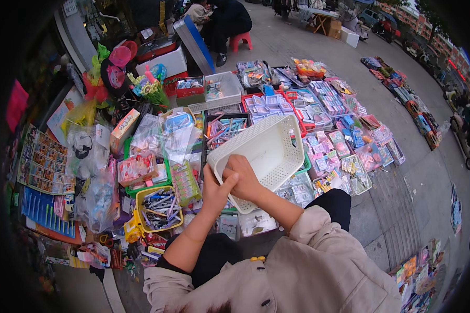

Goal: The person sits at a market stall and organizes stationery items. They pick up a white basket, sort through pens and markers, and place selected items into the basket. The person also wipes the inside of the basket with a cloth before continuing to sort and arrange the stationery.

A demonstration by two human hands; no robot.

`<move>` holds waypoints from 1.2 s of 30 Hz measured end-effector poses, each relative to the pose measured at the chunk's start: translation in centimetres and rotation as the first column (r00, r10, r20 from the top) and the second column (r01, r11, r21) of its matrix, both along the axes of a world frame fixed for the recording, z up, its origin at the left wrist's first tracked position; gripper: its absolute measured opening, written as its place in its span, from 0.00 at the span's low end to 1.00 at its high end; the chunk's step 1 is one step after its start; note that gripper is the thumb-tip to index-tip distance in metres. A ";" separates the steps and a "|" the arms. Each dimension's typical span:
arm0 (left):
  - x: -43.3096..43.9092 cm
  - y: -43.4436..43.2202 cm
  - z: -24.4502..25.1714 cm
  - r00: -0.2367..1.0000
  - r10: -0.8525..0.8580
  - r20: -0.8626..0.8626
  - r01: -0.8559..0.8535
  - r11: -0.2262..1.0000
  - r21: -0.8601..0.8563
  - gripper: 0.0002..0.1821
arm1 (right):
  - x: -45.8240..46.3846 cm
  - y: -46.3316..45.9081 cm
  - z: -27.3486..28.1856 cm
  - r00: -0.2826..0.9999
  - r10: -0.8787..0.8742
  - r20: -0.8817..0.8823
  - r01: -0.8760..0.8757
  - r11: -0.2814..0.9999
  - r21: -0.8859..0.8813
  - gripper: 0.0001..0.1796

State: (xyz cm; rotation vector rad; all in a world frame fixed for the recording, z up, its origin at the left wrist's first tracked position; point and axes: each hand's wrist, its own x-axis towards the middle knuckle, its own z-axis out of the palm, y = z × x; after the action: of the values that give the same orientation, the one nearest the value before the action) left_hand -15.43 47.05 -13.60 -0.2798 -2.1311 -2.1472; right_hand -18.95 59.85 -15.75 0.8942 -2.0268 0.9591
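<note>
A white perforated plastic basket [266, 160] is tilted in front of me, its inside bare. My left hand [217, 189] grips its near left rim. My right hand [243, 178] lies against the same end, fingers curled at the rim beside my left hand; whether it holds the basket firmly is hard to tell. Under and behind the basket are a black tray of pens [227, 127] and a red-rimmed tray of small boxes [268, 105]. To the left of my hands stands a yellow basket of pens [160, 209], with a green packaged item [185, 184] above it.
Stationery and toys spread over the ground on all sides. A white crate [223, 92] and a blue-edged folded board [196, 45] stand behind. Farther back, a person sits near a red stool [241, 41]. More goods lie on the pavement at right [407, 98], near parked scooters.
</note>
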 end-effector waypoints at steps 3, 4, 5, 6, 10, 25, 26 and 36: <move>-0.3 -1.0 0.7 0.998 0.023 -0.051 -0.022 1.000 0.018 0.29 | -1.6 0.6 0.4 0.994 -0.049 -0.102 0.060 0.993 0.104 0.07; -0.3 -1.4 1.0 0.999 0.034 -0.017 -0.033 0.999 0.020 0.29 | -2.2 1.1 0.7 0.994 -0.065 -0.092 0.081 0.979 0.189 0.06; -0.3 -1.9 1.3 0.999 0.044 0.019 -0.045 0.998 0.037 0.28 | -2.7 1.9 1.1 0.978 -0.178 -0.105 0.193 0.969 0.157 0.04; -0.2 -2.3 1.5 0.997 0.052 0.056 -0.055 0.997 0.053 0.28 | -3.1 2.8 1.6 0.961 -0.255 -0.108 0.272 0.942 0.197 0.02; -0.3 -2.9 1.8 0.994 -0.025 0.111 -0.004 0.966 0.260 0.29 | -3.0 4.7 4.1 0.794 -0.607 0.029 0.600 0.790 0.127 0.02; -0.9 -3.1 1.4 0.966 -0.141 0.216 0.086 0.966 0.245 0.33 | -0.1 -1.2 3.4 0.965 -0.260 -0.021 0.259 0.949 0.182 0.04; -0.9 -3.0 1.4 0.972 -0.125 0.197 0.080 0.972 0.222 0.33 | -0.1 -1.4 3.3 0.980 -0.193 -0.052 0.199 0.959 0.201 0.04; -0.5 -2.9 1.8 0.996 -0.003 0.085 -0.010 0.987 0.161 0.28 | -4.4 4.0 0.1 0.859 -0.501 -0.104 0.512 0.843 0.167 0.01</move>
State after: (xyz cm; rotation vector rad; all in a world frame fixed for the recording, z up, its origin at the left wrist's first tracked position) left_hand -15.98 44.17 -11.80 -0.1734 -1.9807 -2.3527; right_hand -23.38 63.88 -15.68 0.4221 -2.1708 0.4447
